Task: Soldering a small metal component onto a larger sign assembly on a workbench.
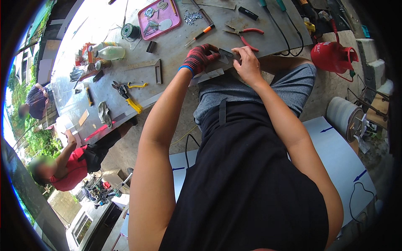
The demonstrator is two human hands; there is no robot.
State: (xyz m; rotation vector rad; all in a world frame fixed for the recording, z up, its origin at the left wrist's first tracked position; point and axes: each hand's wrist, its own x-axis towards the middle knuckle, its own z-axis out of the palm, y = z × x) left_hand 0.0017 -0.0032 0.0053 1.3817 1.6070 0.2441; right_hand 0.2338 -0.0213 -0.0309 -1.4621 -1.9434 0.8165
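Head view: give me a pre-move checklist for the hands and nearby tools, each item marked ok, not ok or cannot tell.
1. Left hand gloved: ok, it wears a red-and-black glove.
2. Right hand gloved: not ok, it is bare.
3. Small dark metal piece within reach: ok, it sits between both hands.
4. Firm grip on that piece: cannot tell; the finger contact is too small to judge.
5. Yellow-handled cutters clear of both hands: ok, they lie well to the left.
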